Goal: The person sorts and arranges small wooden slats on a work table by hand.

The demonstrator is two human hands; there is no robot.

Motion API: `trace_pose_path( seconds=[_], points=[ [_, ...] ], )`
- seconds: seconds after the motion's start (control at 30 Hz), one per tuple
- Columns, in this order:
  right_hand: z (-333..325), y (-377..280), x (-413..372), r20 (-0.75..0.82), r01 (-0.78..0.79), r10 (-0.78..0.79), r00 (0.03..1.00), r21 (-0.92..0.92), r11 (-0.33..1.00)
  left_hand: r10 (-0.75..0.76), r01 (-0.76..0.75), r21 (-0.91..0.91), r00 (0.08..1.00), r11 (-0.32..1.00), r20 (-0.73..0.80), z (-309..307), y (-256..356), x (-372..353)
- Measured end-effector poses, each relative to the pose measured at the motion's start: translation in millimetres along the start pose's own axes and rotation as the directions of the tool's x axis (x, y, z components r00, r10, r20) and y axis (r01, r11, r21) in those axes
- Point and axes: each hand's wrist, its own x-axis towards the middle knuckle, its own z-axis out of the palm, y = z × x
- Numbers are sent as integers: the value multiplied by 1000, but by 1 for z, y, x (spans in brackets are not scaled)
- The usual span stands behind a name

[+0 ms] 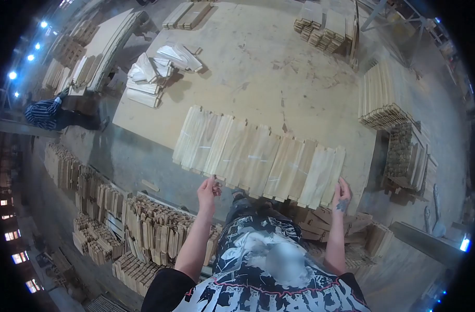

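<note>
A row of pale wooden planks (250,156) lies side by side along the near edge of a large board-topped table (237,78). My left hand (210,188) is at the front edge of the row, left of its middle, with the fingers curled together; whether a plank end is between them is too small to tell. At the right end of the row, my right hand (342,193) has its fingers stretched out against the side of the last plank.
White-faced pieces (156,73) lie piled on the table's left. Plank stacks stand at the back (320,28) and right (380,99). Many bundled slats (154,223) stand on the floor at lower left. A person in a striped top (43,114) is at another table on the left.
</note>
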Motion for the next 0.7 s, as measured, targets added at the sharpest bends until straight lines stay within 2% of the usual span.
trace_pose_path(
  seconds=[0.1,0.23,0.33,0.43,0.53,0.7],
  points=[
    [3,-11,0,-14,-129,129,992,-10,992,-17,19,-42,999,999,43,-16,13,17],
    [11,-34,-4,-114,-169,160,980,-71,983,-11,10,18,997,1000,76,-32,22,19],
    [16,-38,-11,-121,-144,132,984,-97,985,-26,31,-32,990,999,141,-37,37,1],
    [26,-34,-17,-165,-138,112,980,-157,978,33,-17,-74,973,997,229,-41,52,-15],
    [35,-37,-23,-185,-173,132,974,-229,958,17,-12,-17,952,1000,306,-24,60,-23],
    [61,-41,-35,-165,-91,60,984,-182,979,1,-27,50,887,998,462,19,54,-32]
  ],
)
